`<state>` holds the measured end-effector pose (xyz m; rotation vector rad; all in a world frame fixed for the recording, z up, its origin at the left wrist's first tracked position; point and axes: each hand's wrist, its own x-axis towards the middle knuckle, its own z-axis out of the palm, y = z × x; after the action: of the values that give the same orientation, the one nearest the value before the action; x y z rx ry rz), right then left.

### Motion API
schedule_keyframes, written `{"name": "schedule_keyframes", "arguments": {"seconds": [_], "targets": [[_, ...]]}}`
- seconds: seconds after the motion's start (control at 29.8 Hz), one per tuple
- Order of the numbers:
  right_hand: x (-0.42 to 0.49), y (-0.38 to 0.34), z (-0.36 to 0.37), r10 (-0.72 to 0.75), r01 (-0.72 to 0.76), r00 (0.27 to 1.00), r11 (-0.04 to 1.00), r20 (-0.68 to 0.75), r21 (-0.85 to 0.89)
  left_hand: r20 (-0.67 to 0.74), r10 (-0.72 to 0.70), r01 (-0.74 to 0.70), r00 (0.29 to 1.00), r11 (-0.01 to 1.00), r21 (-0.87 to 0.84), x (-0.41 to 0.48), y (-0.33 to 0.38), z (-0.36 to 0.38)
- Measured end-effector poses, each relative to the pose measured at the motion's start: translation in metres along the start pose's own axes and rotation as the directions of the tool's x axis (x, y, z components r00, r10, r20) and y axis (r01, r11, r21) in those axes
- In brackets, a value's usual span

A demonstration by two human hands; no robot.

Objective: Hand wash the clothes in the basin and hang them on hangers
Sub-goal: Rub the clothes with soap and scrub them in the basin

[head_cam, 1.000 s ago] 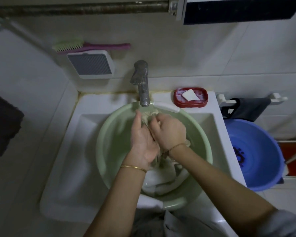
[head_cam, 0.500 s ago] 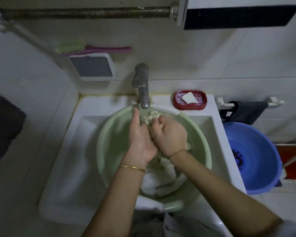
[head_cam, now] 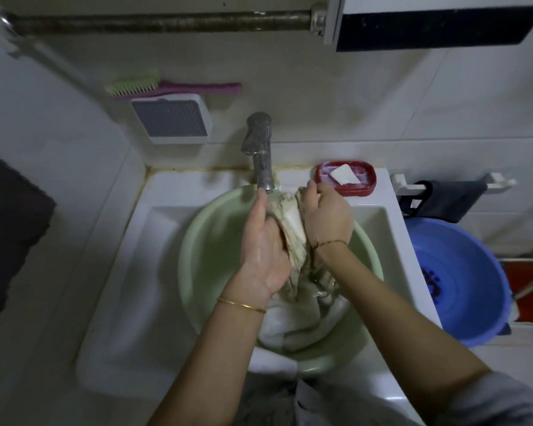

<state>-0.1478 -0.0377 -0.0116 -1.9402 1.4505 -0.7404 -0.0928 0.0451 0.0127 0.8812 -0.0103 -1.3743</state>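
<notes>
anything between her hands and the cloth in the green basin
Nothing visible does. The left hand and the right hand both already hold the bunched cloth directly, just under the faucet, above the green basin.

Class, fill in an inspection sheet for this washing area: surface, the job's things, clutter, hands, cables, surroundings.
Surface: white sink holding a green basin.
Job's things: pale wet garment bunched between both hands, its rest lying in the basin; no hangers seen.
Clutter: soap in a red dish; brush on a wall box.
Hands: left hand and right hand both grip the garment.
Cables: nothing seen.
Surroundings: tap, blue basin, dark cloth on a rail.
</notes>
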Motion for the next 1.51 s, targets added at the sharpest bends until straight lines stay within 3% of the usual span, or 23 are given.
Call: {"name": "schedule_keyframes", "arguments": {"seconds": [0.03, 0.13, 0.17, 0.3, 0.44, 0.47, 0.54, 0.64, 0.77, 0.84, 0.91, 0.97, 1.14, 1.21, 1.34, 1.41, 1.51], "targets": [[-0.003, -0.002, 0.0, -0.026, 0.026, 1.0, 1.0, -0.006, 0.005, -0.011, 0.011, -0.011, 1.0, 1.0, -0.008, 0.0, 0.001, 0.001], [-0.04, -0.005, 0.009, -0.325, 0.325, 0.946, 0.946, 0.002, -0.021, -0.078, 0.043, -0.045, 0.996, 0.999, -0.018, 0.003, 0.007, -0.003], [-0.042, -0.005, 0.009, -0.354, 0.354, 0.935, 0.935, -0.006, -0.024, -0.084, 0.048, -0.049, 0.995, 0.999, -0.011, 0.003, 0.006, -0.004], [-0.002, -0.001, 0.006, -0.027, 0.028, 0.999, 0.998, -0.02, 0.057, -0.004, 0.022, -0.022, 1.0, 1.0, -0.01, 0.0, 0.002, 0.001], [-0.037, -0.002, 0.013, -0.339, 0.339, 0.94, 0.941, -0.04, 0.014, -0.076, 0.06, -0.06, 0.995, 0.998, -0.002, 0.004, 0.004, -0.003], [-0.037, -0.001, 0.012, -0.329, 0.33, 0.944, 0.943, -0.032, 0.041, -0.062, 0.07, -0.07, 0.996, 0.998, 0.006, 0.004, 0.004, -0.004], [-0.014, 0.001, 0.007, -0.126, 0.13, 0.991, 0.974, -0.035, 0.186, 0.014, 0.056, -0.057, 0.998, 0.998, 0.026, 0.002, 0.001, -0.002], [0.02, 0.016, -0.005, 0.068, -0.072, 0.997, 0.891, 0.025, 0.448, 0.068, 0.046, -0.045, 0.997, 0.999, -0.006, 0.0, 0.005, -0.004], [0.041, 0.027, -0.017, 0.191, -0.381, 0.92, 0.632, 0.341, 0.675, 0.072, 0.103, -0.102, 0.992, 0.995, -0.013, 0.003, 0.017, -0.008], [0.039, 0.018, -0.026, 0.142, -0.449, 0.884, 0.525, 0.446, 0.723, 0.126, 0.125, -0.135, 0.984, 0.988, 0.076, 0.003, 0.018, -0.005], [0.034, 0.007, -0.031, 0.037, -0.406, 0.877, 0.59, 0.479, 0.698, 0.215, 0.182, -0.226, 0.96, 0.953, 0.2, 0.005, 0.016, -0.001], [0.029, -0.005, -0.034, -0.032, -0.34, 0.874, 0.673, 0.484, 0.657, 0.21, 0.277, -0.333, 0.937, 0.89, 0.31, 0.006, 0.014, 0.008], [0.03, -0.02, -0.044, -0.147, -0.451, 0.761, 0.58, 0.632, 0.678, -0.032, 0.514, -0.438, 0.857, 0.761, 0.479, 0.013, 0.019, 0.014], [0.03, -0.017, -0.044, -0.199, -0.42, 0.781, 0.535, 0.592, 0.733, -0.084, 0.559, -0.452, 0.825, 0.741, 0.497, 0.018, 0.025, 0.012], [0.033, 0.011, -0.036, -0.137, -0.332, 0.889, 0.461, 0.436, 0.823, -0.129, 0.673, -0.539, 0.728, 0.679, 0.499, 0.016, 0.039, 0.026], [0.031, 0.031, -0.025, -0.218, -0.256, 0.878, 0.539, 0.426, 0.803, -0.114, 0.697, -0.585, 0.708, 0.669, 0.459, 0.013, 0.046, 0.038], [0.027, 0.046, -0.017, -0.33, -0.093, 0.768, 0.791, 0.549, 0.605, -0.094, 0.696, -0.601, 0.711, 0.672, 0.432, 0.008, 0.054, 0.053]]}}
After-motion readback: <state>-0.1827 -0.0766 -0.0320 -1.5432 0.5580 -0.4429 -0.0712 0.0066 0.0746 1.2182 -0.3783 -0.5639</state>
